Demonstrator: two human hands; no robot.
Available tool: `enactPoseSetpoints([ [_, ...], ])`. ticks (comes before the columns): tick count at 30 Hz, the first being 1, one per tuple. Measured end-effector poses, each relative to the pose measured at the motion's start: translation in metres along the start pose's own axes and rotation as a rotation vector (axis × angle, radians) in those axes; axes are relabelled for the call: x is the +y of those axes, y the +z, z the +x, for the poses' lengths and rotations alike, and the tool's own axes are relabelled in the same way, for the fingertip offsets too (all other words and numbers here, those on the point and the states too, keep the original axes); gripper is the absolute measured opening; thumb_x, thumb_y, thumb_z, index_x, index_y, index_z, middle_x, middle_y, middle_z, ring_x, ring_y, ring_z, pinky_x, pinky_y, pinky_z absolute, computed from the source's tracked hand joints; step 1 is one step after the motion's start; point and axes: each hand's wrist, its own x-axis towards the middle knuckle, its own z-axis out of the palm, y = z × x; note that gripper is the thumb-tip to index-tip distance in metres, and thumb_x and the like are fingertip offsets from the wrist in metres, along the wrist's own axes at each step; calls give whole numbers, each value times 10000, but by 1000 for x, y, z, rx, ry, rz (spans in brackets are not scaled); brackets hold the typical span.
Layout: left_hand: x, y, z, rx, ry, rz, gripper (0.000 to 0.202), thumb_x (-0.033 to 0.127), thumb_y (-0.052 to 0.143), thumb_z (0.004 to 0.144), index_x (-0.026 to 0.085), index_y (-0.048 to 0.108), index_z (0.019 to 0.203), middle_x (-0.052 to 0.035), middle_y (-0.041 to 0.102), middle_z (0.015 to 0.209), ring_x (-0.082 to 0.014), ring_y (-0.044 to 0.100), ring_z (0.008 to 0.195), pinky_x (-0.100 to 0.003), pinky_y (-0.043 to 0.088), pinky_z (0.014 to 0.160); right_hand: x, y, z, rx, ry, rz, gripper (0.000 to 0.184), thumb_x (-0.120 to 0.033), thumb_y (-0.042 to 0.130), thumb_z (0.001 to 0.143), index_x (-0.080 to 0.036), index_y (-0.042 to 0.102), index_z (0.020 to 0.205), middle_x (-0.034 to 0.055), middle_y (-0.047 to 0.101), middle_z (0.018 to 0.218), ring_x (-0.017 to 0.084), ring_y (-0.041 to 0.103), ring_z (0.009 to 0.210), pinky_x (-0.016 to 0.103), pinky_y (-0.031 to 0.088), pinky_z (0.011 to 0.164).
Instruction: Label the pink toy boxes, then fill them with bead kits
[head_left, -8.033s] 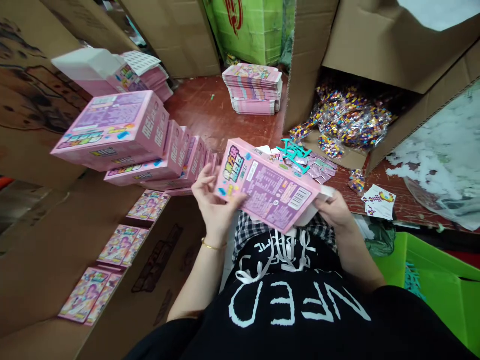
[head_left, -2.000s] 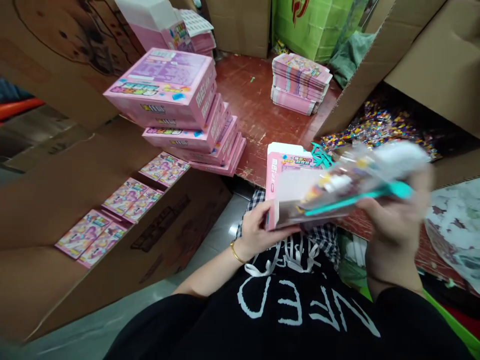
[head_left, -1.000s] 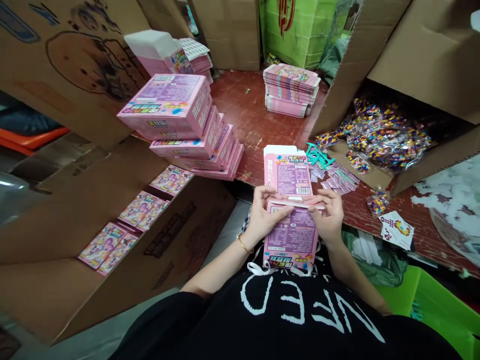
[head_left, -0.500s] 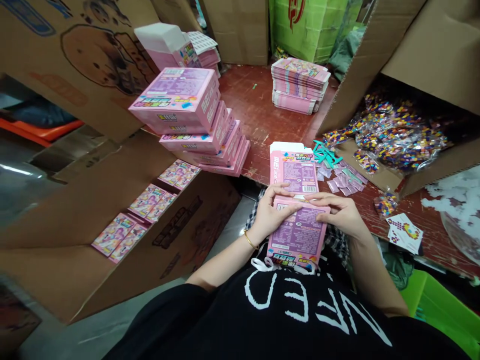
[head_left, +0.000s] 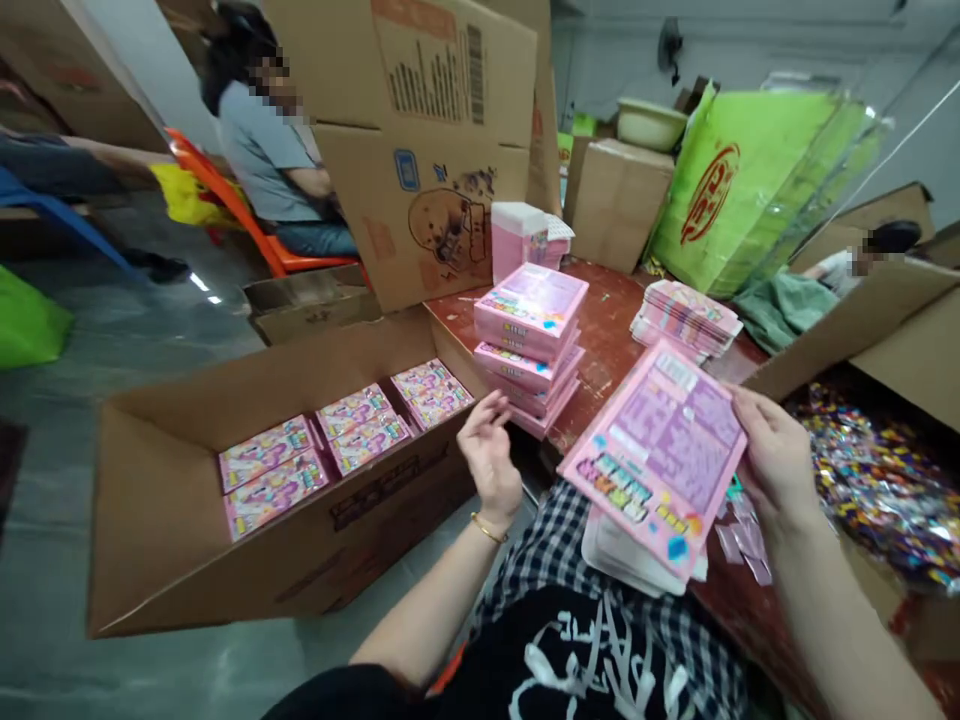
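My right hand [head_left: 780,460] grips the right edge of a pink printed box [head_left: 660,450], its purple text panel facing up and tilted. Off to the left, my left hand [head_left: 491,460] is raised with its fingers loosely curled and apart, holding nothing. It is close to the stack of pink boxes [head_left: 529,310] at the table's edge and to the wall of a large open carton [head_left: 375,520]. Below the held box, something flat and white with rounded corners [head_left: 630,555] rests over my lap, partly covered.
Pink printed packs [head_left: 360,425] lie in rows inside the carton. On the red table [head_left: 600,370] stand a bundle of flat pink cartons [head_left: 694,310] and a white-flapped box [head_left: 517,240]. Bags of colourful pieces [head_left: 885,480] fill a carton at right. A person [head_left: 270,160] sits behind.
My hands have parted: the right has lifted the pink box to the right, and the left has let go and moved left. The view has swung up and leftward.
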Motion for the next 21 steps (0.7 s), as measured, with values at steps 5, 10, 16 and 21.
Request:
enactPoseSetpoints([
  [5, -55, -34, 49, 173, 99, 234, 374, 409, 481, 986, 225, 439, 1309, -145, 469, 1445, -229, 467, 1374, -441, 347, 1179, -22, 115, 140, -310, 76, 226, 403, -541, 825, 682, -204, 733, 885, 71, 779, 931, 277, 740, 917, 455, 629, 853],
  [10, -99, -56, 63, 75, -84, 308, 469, 477, 494, 970, 208, 445, 1351, -150, 463, 1462, -229, 440, 1393, -429, 318, 1195, -12, 219, 206, -375, 55, 63, 410, -580, 765, 735, -182, 672, 769, 84, 758, 809, 253, 724, 874, 438, 610, 856],
  [16, -147, -86, 47, 62, -426, 371, 527, 602, 518, 915, 179, 532, 1228, -172, 551, 1351, -277, 510, 1329, -477, 350, 1166, 0, 244, 219, -232, -228, -289, 343, -489, 763, 756, -155, 718, 822, 123, 747, 983, 284, 668, 1040, 471, 472, 1051],
  [21, -160, -76, 26, 46, -601, 418, 677, 643, 433, 938, 161, 423, 1414, -213, 430, 1513, -287, 425, 1424, -465, 309, 1192, -30, 250, 196, -347, -791, -519, 465, -635, 534, 901, -242, 708, 1079, 95, 671, 1252, 284, 554, 1258, 526, 350, 1137],
])
